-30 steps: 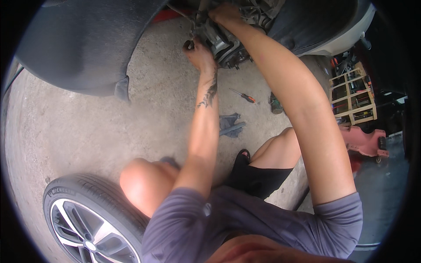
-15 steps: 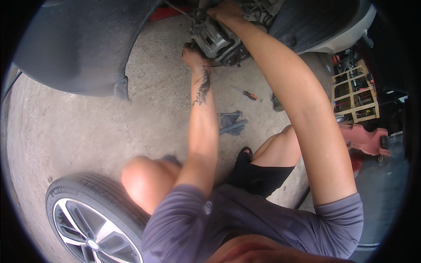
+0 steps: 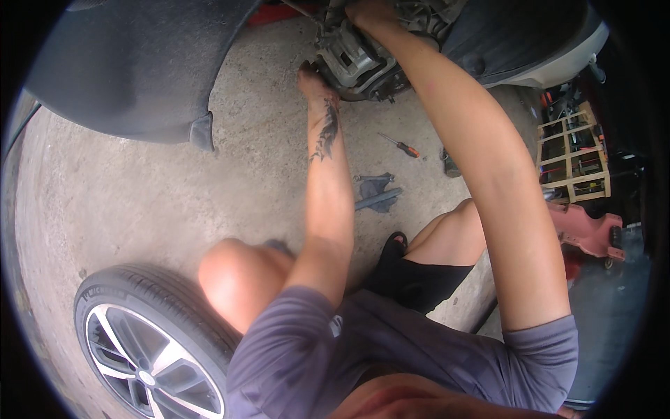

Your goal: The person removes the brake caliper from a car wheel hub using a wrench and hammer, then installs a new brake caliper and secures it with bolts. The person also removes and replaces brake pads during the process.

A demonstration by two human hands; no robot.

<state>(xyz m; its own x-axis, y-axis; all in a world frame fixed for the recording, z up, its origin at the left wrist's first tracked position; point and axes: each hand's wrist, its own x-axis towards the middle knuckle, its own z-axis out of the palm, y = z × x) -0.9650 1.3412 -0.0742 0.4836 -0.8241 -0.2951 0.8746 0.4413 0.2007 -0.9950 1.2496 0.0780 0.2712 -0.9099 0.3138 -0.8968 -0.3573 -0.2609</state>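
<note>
At the top of the head view, a silver-grey brake caliper (image 3: 349,59) sits over the brake disc and hub (image 3: 380,89) of a car with its wheel off. My left hand (image 3: 316,82) is at the caliper's left side, its fingers curled against the edge of the brake assembly. What lies within those fingers is hidden. Above and behind the caliper is my right hand (image 3: 372,15), reaching in among the suspension parts. Its fingers look closed, but the top edge and dark parts cover what they hold.
A removed wheel (image 3: 150,342) lies at lower left. On the concrete floor are a screwdriver (image 3: 401,145) and a dark cloth (image 3: 379,192) with tools on it. Dark fender panel (image 3: 139,63) hangs at left. To the right stand a wooden rack (image 3: 574,157) and a red jack (image 3: 590,230).
The whole view has shifted slightly, so the floor and brake parts sit a little further right. Both hands stay at the brake assembly, with the left fingers moved slightly.
</note>
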